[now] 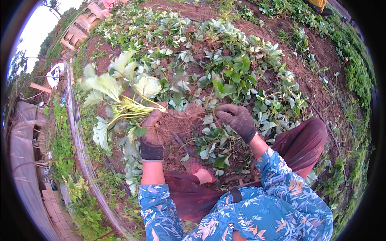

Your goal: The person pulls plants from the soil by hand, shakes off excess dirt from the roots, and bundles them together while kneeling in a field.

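Observation:
My left hand (153,128), in a soil-stained glove with a dark cuff, grips a bunch of uprooted leafy plants (132,108), apparently strawberry, by the stem bases. Their pale leaves fan out to the left, partly blurred. Fine brown roots (187,113) trail from the bunch towards the right. Across from it, my right hand (236,119), gloved the same way, has its thumb and fingers pinched around a thin stem. A blurred green leaf (222,89) rises above those fingers. Below both hands lie loose soil and a dark drip hose (181,143).
Pulled plants (187,57) cover the soil ahead in heaps. A ridge of plastic film (79,141) runs along the left, near planks (55,208) and concrete blocks (81,27). My bent knee (301,141) is at right. Someone's yellow garment (318,3) shows top right.

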A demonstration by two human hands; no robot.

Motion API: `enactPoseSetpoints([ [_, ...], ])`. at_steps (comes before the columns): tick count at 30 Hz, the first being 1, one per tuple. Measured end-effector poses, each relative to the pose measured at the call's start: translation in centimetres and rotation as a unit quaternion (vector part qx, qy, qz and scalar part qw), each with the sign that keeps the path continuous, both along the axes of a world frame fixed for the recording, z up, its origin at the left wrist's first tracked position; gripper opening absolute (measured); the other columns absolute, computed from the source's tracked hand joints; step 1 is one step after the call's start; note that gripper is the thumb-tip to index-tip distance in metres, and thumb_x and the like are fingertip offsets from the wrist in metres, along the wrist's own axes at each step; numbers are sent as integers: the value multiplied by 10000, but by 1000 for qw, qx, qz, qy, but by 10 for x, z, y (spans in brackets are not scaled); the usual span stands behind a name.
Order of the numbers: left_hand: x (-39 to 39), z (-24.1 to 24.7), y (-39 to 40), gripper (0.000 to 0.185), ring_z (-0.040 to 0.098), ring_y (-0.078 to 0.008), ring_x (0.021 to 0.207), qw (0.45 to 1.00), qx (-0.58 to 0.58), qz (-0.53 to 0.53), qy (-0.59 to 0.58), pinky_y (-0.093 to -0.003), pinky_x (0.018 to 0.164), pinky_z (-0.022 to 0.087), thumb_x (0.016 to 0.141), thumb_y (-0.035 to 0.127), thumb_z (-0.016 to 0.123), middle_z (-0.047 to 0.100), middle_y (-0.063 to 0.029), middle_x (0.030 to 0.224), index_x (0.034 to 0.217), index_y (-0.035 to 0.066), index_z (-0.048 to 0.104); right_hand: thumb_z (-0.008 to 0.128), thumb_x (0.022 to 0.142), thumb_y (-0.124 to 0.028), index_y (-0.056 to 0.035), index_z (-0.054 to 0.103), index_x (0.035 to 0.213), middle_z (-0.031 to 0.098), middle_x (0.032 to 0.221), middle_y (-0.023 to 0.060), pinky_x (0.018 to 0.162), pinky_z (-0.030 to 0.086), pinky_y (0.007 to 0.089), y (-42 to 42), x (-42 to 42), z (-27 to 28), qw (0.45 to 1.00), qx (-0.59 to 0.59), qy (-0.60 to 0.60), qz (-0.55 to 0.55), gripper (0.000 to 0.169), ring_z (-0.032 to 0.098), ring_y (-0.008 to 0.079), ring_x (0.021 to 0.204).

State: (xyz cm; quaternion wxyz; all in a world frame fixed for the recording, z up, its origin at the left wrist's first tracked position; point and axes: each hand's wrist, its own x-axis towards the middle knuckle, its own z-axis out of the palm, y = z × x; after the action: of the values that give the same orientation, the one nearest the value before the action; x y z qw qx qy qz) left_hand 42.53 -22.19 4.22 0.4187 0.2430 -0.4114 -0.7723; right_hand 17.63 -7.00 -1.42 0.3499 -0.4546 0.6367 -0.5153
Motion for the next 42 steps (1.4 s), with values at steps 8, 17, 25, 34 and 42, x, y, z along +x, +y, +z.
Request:
enactPoseSetpoints([
  [8,-14,-3,2,440,665,-279,929,996,19,-69,45,-432,843,565,794,145,643,638,-117,1070,1182,-37,542,741,804,-141,7,539,1277,642,1074,43,787,529,272,-29,37,41,902,-28,-407,142,535,638,146,929],
  [17,-1,-28,-9,354,644,-279,987,991,-89,-74,66,-457,883,556,804,81,642,623,-168,1150,1150,32,584,673,764,-8,-56,584,907,607,907,-34,775,473,227,-26,48,48,929,-136,-336,67,175,560,70,834],
  [25,-16,-7,6,250,606,-221,988,998,-53,21,17,-375,929,488,873,184,664,635,-132,1091,1066,32,615,580,974,-240,17,612,1214,682,1068,69,822,507,290,-17,34,27,965,-91,-247,-22,354,628,139,927],
  [34,-28,-4,19,255,657,-198,840,990,140,-11,-24,-337,746,557,891,149,636,677,-80,997,1101,4,633,395,1010,-512,22,657,1058,664,1129,123,923,470,353,-23,46,59,913,-283,-287,60,597,621,221,1035],
  [42,-1,17,-12,171,676,-226,843,983,138,117,29,-371,786,571,859,106,641,677,-85,955,988,-7,641,601,906,-265,-47,598,1127,649,1068,142,809,499,383,62,29,-93,937,170,221,211,310,643,304,927],
])
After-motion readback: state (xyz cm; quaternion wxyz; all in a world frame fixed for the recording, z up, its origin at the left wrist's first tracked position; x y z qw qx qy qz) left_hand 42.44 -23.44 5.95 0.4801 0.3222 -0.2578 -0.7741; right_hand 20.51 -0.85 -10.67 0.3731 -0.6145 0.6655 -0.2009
